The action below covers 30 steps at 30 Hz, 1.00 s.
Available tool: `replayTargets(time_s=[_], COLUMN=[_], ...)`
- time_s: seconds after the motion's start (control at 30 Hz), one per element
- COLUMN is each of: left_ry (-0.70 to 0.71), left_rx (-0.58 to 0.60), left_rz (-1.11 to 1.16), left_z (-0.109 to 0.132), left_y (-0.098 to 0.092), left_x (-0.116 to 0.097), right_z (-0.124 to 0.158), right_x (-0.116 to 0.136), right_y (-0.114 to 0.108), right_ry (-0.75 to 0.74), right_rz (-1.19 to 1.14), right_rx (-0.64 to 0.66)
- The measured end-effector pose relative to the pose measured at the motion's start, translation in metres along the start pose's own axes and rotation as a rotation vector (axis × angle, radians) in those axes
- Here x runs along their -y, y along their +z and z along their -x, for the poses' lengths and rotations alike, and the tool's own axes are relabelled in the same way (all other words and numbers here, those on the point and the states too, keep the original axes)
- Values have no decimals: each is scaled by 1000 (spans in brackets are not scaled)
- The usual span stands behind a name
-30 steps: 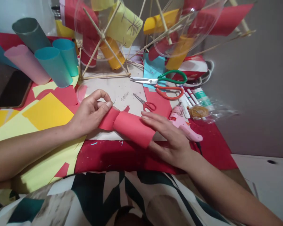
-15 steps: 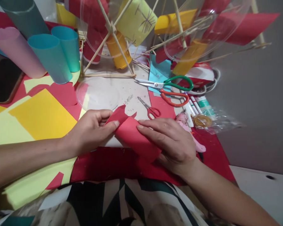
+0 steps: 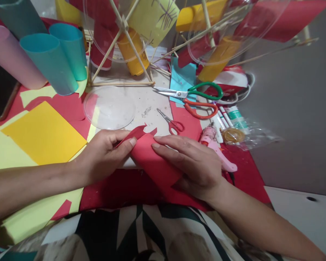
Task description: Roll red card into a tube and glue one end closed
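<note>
A curled piece of red paper [image 3: 157, 159] is held between both hands above the table's near edge. My left hand [image 3: 107, 152] pinches its upper left end, thumb on top, where the paper has a cut, pointed edge. My right hand [image 3: 195, 163] wraps round the right side, fingers lying together on the upper surface and thumb hidden. Small red-handled scissors [image 3: 174, 125] lie just beyond the paper. Behind my left hand is a clear plastic disc [image 3: 111, 108].
Large scissors with green and orange handles [image 3: 203, 92] lie beyond the small ones. A pink glue gun [image 3: 220, 154] is right of my right hand. Paper tubes [image 3: 51, 65] and a yellow sheet [image 3: 45, 134] are left. A stick frame [image 3: 122, 84] stands behind.
The view has shifted slightly, so table items sit a little further left and higher. The flap at my left hand looks narrower, tilted more edge-on. Both hands keep their hold.
</note>
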<state>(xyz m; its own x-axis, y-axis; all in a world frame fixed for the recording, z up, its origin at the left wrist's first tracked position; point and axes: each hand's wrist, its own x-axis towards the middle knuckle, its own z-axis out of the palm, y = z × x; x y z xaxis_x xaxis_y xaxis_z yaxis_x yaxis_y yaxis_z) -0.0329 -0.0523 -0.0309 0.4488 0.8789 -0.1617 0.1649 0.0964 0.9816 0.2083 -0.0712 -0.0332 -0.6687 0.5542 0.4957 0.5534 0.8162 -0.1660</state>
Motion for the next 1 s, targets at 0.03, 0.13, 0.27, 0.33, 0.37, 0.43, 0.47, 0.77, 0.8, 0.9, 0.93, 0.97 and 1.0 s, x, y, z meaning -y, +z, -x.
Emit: replayTargets(time_s=[0.03, 0.13, 0.27, 0.33, 0.37, 0.43, 0.47, 0.77, 0.8, 0.9, 0.93, 0.97, 1.0], left_ry=[15, 38, 30, 16, 9, -7, -13, -216, -245, -273, -278, -280, -278], left_rx=[3, 12, 16, 27, 35, 45, 42, 37, 55, 77, 71, 69, 70], left_rz=[-5, -12, 28, 74, 98, 128, 130, 409, 466, 546, 555, 560, 561], left_z=[0, 0, 0, 1, 1, 1, 1, 1, 2, 2, 2, 2, 3], left_y=[1, 1, 1, 2, 2, 2, 3, 9, 10, 11, 11, 11, 12], left_x=[0, 1, -1, -2, -2, -2, -3, -5, -5, -5, -5, -5, -5], right_z=[-1, -3, -4, -4, -4, -4, -4, -5, -5, -5, -5, -5, -5], right_x=[1, 2, 3, 2, 2, 2, 2, 3, 3, 3, 3, 3, 3], right_y=[0, 0, 0, 0, 1, 2, 2, 7, 8, 9, 10, 10, 10], right_ry=[2, 3, -16, -17, -13, -10, -9, 42, 43, 55, 57, 58, 57], right_rz=[0, 0, -14, -17, -16, -12, -10, -5, -6, -14, -18, -23, -29], right_rx=[-2, -5, 9, 8, 4, -2, 3, -31, -26, -18, -21, -28, -31])
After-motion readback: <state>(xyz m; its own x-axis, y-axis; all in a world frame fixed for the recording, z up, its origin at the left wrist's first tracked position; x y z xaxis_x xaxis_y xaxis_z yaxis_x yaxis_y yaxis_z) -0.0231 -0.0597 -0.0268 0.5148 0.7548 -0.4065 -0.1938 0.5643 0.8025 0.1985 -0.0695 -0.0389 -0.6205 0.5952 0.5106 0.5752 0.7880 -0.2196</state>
